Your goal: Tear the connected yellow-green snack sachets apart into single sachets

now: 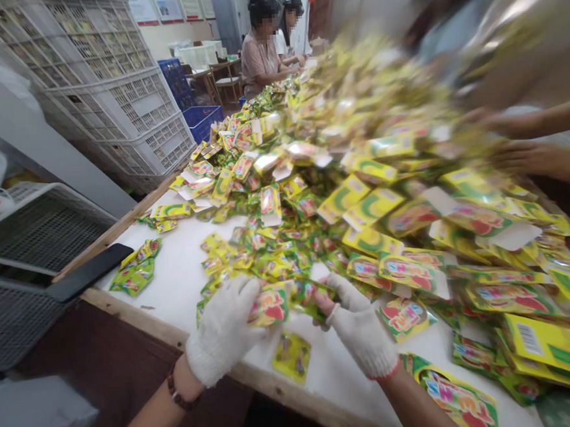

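In the head view, seemingly at the step of bringing a green packet (306,295) up to a printed carton (274,304), to judge by holding both close together above the white tabletop (179,237). Gripping the printed carton at its left end with the gloved left hand (227,325), fingers closed; pinching the green packet with the gloved right hand (361,325), just right of the carton, too blurred there to tell whether touching it or barely apart. For the next move, probably calling for a steady left-hand hold and a light right-hand guide along the carton's length, without creasing the card.

Made apparently of thin glossy card in the carton's case, flat and rectangular, with puffy lettering; of crinkled, shiny film in the packet's. Knitted, off-white and coarse in the gloves. Showing, just below the carton, a squarish yellow sachet (293,357) lying flat; well left of it, crumpled green pouches (136,266) beside a smooth black slab (94,272); behind and right of it, a loose heap of flat cartons (390,258), some with pale flaps sticking out; far behind to the left, rigid latticed plastic crates (136,113).
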A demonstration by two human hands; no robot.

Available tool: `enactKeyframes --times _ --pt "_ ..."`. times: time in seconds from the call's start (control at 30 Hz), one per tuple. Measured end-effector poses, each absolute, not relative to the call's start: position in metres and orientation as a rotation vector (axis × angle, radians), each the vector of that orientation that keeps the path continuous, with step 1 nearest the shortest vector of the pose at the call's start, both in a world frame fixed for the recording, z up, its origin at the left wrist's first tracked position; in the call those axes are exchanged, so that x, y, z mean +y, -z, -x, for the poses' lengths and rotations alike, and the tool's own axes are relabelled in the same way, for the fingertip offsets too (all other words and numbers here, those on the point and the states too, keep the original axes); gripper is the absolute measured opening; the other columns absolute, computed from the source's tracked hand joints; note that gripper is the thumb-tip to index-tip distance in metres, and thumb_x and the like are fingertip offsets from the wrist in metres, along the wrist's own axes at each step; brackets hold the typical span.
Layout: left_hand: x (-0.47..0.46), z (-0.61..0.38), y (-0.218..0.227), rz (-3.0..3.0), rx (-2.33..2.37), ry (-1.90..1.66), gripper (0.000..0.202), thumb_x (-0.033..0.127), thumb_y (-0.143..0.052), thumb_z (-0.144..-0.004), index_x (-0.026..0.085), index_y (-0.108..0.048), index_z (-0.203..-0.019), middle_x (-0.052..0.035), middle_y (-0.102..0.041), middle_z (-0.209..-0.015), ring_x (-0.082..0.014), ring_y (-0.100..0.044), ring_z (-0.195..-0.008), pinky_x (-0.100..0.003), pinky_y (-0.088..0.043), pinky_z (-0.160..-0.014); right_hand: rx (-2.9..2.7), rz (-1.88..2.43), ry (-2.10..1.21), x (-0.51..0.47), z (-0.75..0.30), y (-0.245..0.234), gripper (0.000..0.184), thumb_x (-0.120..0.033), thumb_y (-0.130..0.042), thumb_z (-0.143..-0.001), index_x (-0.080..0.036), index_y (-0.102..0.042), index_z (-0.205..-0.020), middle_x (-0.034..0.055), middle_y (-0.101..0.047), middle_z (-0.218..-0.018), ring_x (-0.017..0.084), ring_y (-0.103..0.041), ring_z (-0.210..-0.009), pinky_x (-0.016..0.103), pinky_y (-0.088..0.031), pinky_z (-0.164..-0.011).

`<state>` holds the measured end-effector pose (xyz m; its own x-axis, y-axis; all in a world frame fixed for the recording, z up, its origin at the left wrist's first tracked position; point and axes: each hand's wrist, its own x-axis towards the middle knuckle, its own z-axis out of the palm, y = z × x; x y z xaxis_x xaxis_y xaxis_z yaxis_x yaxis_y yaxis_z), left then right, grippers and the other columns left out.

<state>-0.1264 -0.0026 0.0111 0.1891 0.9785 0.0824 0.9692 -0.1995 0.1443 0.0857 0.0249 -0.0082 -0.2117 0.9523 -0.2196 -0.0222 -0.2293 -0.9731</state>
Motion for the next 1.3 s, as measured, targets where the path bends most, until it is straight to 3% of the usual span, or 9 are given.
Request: enactKeyframes --times 0.2,0.43,0.6,0.83,0.93,1.03,1.2,1.3 --pt "-0.005 0.128 -0.012 -2.392 1.877 -0.254 0.037 0.019 -0.066 -0.068 0.019 -0.053 -0.103 -0.0065 -0.059 -0.099 -0.0252 -0.057 -0.093 -0.038 -0.048 -0.082 -1.547 1.269 -1.553 0.03 -0.093 0.01 0.022 -0.039 -0.062 -0.08 -0.018 -0.064 -0.086 0.0 -0.059 -0.067 0.011 -0.053 -0.052 0.021 -0.047 -0.045" --pt "-0.003 0.131 -0.004 -2.284 1.865 -0.376 0.034 0.026 -0.067 -0.071 0.019 -0.053 -0.1 -0.0061 -0.06 -0.098 -0.0239 -0.059 -0.091 -0.036 -0.05 -0.079 -1.593 1.305 -1.427 0.031 -0.1 0.017 0.03 -0.039 -0.062 -0.078 -0.016 -0.069 -0.094 0.0005 -0.059 -0.067 0.01 -0.053 -0.049 0.023 -0.046 -0.047" --pt "-0.004 0.128 -0.003 -2.531 1.671 -0.372 0.05 0.026 -0.075 -0.064 0.018 -0.053 -0.108 -0.0081 -0.061 -0.104 -0.0256 -0.058 -0.095 -0.037 -0.05 -0.083 -1.725 1.36 -1.542 0.034 -0.103 0.018 0.024 -0.033 -0.059 -0.079 -0.017 -0.071 -0.092 -0.0018 -0.055 -0.062 0.011 -0.051 -0.05 0.023 -0.043 -0.048" --pt "-0.006 0.11 0.012 -2.627 1.739 -0.4 0.044 0.022 -0.074 -0.063 0.018 -0.054 -0.103 -0.0092 -0.061 -0.101 -0.0285 -0.058 -0.097 -0.041 -0.05 -0.085 -1.783 1.32 -1.158 0.026 -0.085 0.013 0.016 -0.022 -0.053 -0.079 -0.019 -0.067 -0.086 0.0027 -0.064 -0.079 0.018 -0.057 -0.076 0.029 -0.048 -0.069" --pt "-0.008 0.107 0.016 -2.562 1.857 -0.436 0.046 0.021 -0.073 -0.064 0.017 -0.053 -0.105 -0.0104 -0.059 -0.104 -0.0289 -0.057 -0.1 -0.041 -0.05 -0.087 -1.568 1.308 -1.348 0.025 -0.085 0.013 0.022 -0.024 -0.054 -0.078 -0.019 -0.061 -0.098 0.0019 -0.063 -0.08 0.016 -0.057 -0.067 0.026 -0.048 -0.059" --pt "-0.008 0.108 0.015 -2.516 1.92 -0.448 0.045 0.024 -0.072 -0.067 0.018 -0.053 -0.107 -0.01 -0.059 -0.104 -0.0287 -0.057 -0.098 -0.041 -0.05 -0.085 -1.385 1.33 -1.433 0.027 -0.088 0.011 0.016 -0.027 -0.058 -0.076 -0.019 -0.061 -0.09 0.0005 -0.062 -0.076 0.012 -0.057 -0.06 0.023 -0.046 -0.053" --pt "-0.008 0.104 0.017 -2.504 1.936 -0.516 0.047 0.022 -0.069 -0.067 0.017 -0.053 -0.111 -0.01 -0.058 -0.101 -0.0289 -0.057 -0.095 -0.042 -0.051 -0.082 -1.369 1.33 -1.827 0.022 -0.086 0.004 0.028 -0.039 -0.053 -0.082 -0.017 -0.062 -0.097 -0.0055 -0.053 -0.047 0.01 -0.047 -0.037 0.02 -0.037 -0.039" --pt "-0.012 0.095 0.017 -2.471 1.911 -0.616 0.048 0.023 -0.069 -0.069 0.016 -0.053 -0.114 -0.0105 -0.059 -0.101 -0.0295 -0.057 -0.096 -0.043 -0.05 -0.084 -1.413 1.247 -2.014 0.02 -0.087 0.005 0.027 -0.045 -0.055 -0.081 -0.018 -0.056 -0.083 -0.0074 -0.049 -0.043 0.009 -0.044 -0.033 0.018 -0.031 -0.034"
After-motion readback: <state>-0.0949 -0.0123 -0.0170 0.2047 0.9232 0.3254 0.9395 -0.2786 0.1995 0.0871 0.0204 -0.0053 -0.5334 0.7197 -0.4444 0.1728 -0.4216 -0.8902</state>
